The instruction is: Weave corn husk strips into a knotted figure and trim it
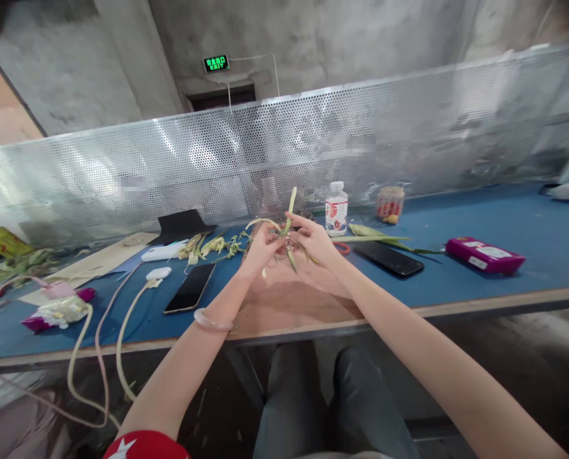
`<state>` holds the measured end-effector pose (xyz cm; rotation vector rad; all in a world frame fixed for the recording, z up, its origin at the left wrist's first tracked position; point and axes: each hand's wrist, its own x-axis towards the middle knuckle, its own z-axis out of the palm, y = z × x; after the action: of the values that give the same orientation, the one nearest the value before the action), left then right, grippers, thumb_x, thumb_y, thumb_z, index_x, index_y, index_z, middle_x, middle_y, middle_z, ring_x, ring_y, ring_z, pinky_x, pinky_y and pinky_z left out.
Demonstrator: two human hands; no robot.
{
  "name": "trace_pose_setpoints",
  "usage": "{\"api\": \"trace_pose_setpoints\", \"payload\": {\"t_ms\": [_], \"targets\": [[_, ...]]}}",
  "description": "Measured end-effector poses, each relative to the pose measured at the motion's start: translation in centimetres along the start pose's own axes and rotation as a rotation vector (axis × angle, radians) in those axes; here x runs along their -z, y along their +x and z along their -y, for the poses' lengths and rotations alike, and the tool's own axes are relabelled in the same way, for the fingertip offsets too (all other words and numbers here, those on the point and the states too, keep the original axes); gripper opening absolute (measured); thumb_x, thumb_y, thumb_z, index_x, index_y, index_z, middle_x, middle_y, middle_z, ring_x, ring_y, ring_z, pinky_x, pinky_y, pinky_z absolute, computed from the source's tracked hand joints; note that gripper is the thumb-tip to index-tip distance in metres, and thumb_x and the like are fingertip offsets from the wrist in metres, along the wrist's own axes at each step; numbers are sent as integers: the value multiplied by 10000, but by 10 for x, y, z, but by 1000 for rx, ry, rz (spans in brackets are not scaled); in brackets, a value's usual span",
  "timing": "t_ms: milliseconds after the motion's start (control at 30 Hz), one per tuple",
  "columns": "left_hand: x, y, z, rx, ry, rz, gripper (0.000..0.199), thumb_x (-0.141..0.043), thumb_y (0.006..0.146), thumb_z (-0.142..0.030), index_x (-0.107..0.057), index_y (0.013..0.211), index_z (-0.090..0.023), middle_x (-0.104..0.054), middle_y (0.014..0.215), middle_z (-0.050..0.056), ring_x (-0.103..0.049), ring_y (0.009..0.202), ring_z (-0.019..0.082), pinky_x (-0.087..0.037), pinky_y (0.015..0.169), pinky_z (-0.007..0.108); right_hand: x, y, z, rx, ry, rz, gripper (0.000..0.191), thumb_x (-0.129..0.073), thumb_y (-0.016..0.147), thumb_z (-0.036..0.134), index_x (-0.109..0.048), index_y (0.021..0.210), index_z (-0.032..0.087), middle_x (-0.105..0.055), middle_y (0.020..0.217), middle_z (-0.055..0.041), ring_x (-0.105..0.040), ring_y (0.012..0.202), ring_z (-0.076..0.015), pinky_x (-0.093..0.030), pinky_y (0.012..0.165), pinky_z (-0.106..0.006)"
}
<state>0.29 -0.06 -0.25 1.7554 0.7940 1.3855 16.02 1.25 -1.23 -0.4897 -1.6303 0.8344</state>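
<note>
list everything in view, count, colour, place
leaf strips: several, green, centre
bottle: 1, white, back centre
loose leaves: some, green, near bottle
jar: 1, clear and red, right of bottle
phones: 2, dark, left and right
pack: 1, purple, right
bundle: 1, purple and cream, left
packet: 1, yellow, far left
gadgets: 2, white, left
board: 1, black, back left
paper: some, tan, left
greenery: several, yellow-green, left
cables: several, cream and pink, left
tabletop: 1, blue, middle
panel: 1, silver, back
exit sign: 1, green, top
bangle: 1, pale, lower left
sleeve: 1, red, bottom left
legs: 2, grey, bottom centre
left fingers: several, bare, centre
right fingers: several, bare, centre
</note>
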Motion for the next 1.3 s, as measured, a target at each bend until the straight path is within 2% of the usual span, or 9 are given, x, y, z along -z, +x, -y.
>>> {"api": "trace_pose_setpoints", "payload": {"t_ms": [100, 167, 333, 467, 567, 700, 900, 1100, 1300], "targets": [[1, 0, 0, -7, 17, -1, 336, -676, 734, -317, -519, 1003, -190, -633, 726, 3, -592, 603, 121, -478, 593, 246, -1, 1, 0, 6, 33, -119, 730, -612, 742, 177, -314, 1403, 263, -580, 1061, -43, -570, 678, -105, -534, 598, -255], [0, 0, 0, -5, 40, -10, 298, -667, 737, -312, -555, 978, -179, -636, 737, 10, -595, 625, 122, -478, 605, 242, -3, 1, 0, -29, 51, -157, 742, -608, 761, 202, -259, 1415, 245, -571, 989, -36, -566, 657, -108, -531, 572, -253], [-2, -1, -5, 15, 32, -53, 230, -659, 734, -284, -578, 908, -158, -634, 737, 14, -585, 634, 114, -464, 604, 231, -6, -4, 5, -115, 68, -5, 608, -482, 877, 284, -206, 1413, 202, -550, 738, 7, -554, 601, -132, -523, 545, -273], [-1, -3, -7, -1, 16, -55, 188, -635, 757, -282, -567, 874, -151, -627, 729, 14, -564, 619, 106, -439, 579, 223, -5, -8, 12, -54, 31, 114, 622, -510, 857, 223, -225, 1410, 211, -559, 712, 16, -564, 636, -137, -507, 555, -256], [1, -1, -3, -20, 35, -25, 210, -635, 765, -311, -569, 882, -150, -619, 721, 14, -547, 603, 104, -403, 540, 215, -5, -8, 12, -14, -30, 113, 651, -484, 854, 178, -188, 1434, 196, -558, 681, 23, -544, 601, -126, -480, 531, -237], [6, 3, 5, 19, 73, 0, 255, -662, 744, -340, -581, 881, -141, -602, 675, 3, -499, 533, 82, -357, 500, 206, -8, -8, 7, -10, -99, 131, 747, -456, 833, 126, -63, 1468, 164, -560, 643, 36, -512, 534, -109, -460, 504, -222], [11, 6, 10, 32, 166, -6, 240, -643, 751, -360, -608, 848, -142, -632, 685, 19, -545, 577, 99, -366, 518, 208, -8, -11, 5, 14, -144, 134, 830, -434, 786, 81, 23, 1474, 160, -559, 628, 49, -504, 523, -102, -445, 493, -207], [14, 8, 17, 18, 213, -37, 246, -639, 748, -388, -615, 803, -149, -613, 643, 12, -524, 538, 97, -354, 499, 214, -8, -11, 12, -11, -125, 172, 862, -436, 759, 75, 29, 1479, 166, -567, 619, 49, -493, 513, -96, -444, 485, -200], [13, 9, 15, 67, 209, -61, 261, -655, 730, -405, -621, 787, -153, -624, 648, 17, -531, 529, 104, -360, 508, 228, -8, -12, 20, -40, -78, 198, 866, -461, 762, 96, 10, 1482, 194, -563, 614, 61, -493, 502, -91, -450, 477, -197]]}}
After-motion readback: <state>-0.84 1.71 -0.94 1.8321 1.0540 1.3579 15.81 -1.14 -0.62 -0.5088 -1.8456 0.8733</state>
